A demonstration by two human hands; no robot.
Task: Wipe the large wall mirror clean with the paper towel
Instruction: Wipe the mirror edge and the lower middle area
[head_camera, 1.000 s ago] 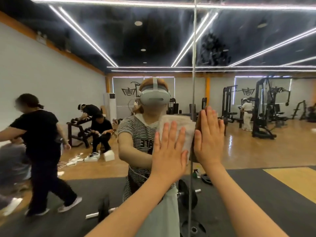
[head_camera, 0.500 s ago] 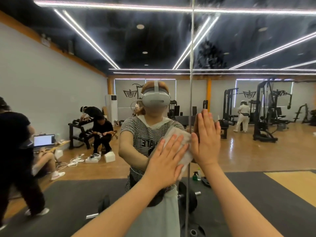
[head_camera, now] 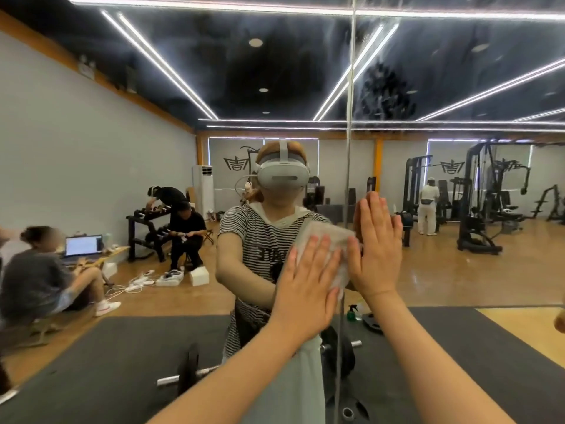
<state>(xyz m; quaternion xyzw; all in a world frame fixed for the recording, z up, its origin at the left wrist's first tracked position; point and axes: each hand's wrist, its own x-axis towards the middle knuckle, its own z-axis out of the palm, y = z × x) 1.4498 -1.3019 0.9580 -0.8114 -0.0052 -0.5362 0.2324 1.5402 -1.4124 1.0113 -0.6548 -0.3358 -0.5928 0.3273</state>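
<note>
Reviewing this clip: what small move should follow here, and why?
Probably sweep the white paper towel up and right under the flat left hand, since the large wall mirror shows a smudgy patch there. The right hand lies flat beside it.

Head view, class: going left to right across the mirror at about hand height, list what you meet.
Open laptop → dumbbell rack → left hand → paper towel → right hand → person in white → black weight machine.
</note>
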